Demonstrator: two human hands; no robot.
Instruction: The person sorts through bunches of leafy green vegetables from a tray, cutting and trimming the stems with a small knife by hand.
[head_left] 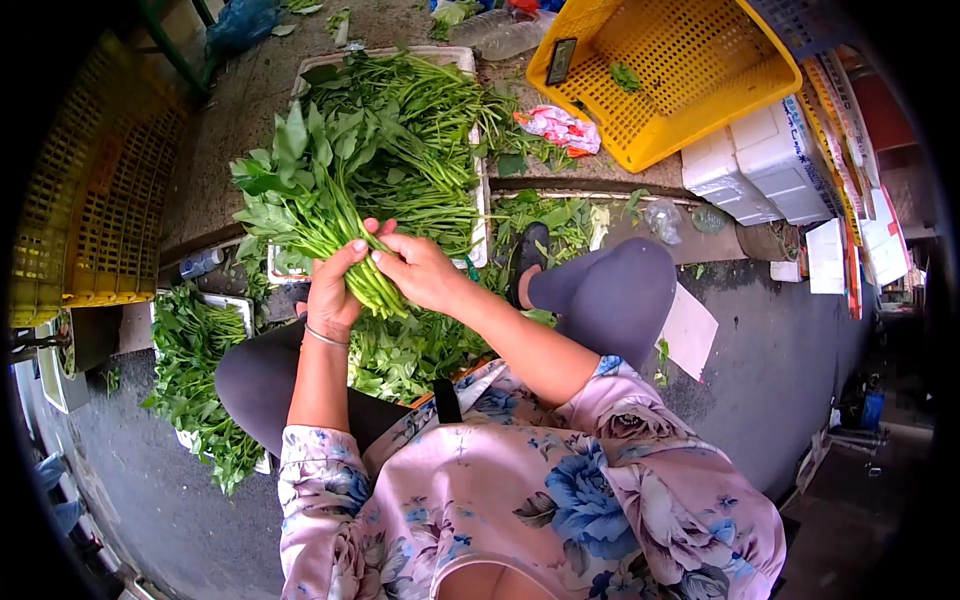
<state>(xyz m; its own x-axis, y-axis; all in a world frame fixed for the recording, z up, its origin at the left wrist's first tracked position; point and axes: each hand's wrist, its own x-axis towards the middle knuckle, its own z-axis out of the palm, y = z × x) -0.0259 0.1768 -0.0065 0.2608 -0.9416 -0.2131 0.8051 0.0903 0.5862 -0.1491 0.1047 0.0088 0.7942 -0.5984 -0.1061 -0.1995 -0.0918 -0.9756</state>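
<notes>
A bunch of leafy green vegetable stems (340, 215) is held over my lap, its leaves pointing up and to the left, its cut ends toward me. My left hand (336, 285) is wrapped round the stems from the left, a bracelet at its wrist. From the right, my right hand (418, 268) closes on the same bunch, its thumb near the left one. Just beyond them, a white foam tray (483, 190) carries a heap of similar greens (425, 110). More loose leaves (400, 355) lie below my hands, between my knees.
A tipped yellow crate (655, 145) stands at the upper right beside white foam boxes (775, 165). A red-and-white plastic bag (560, 130) lies near it. At left are more greens (205, 370) on a tray and stacked yellow crates (120, 200). A paper sheet (690, 335) lies by my right knee.
</notes>
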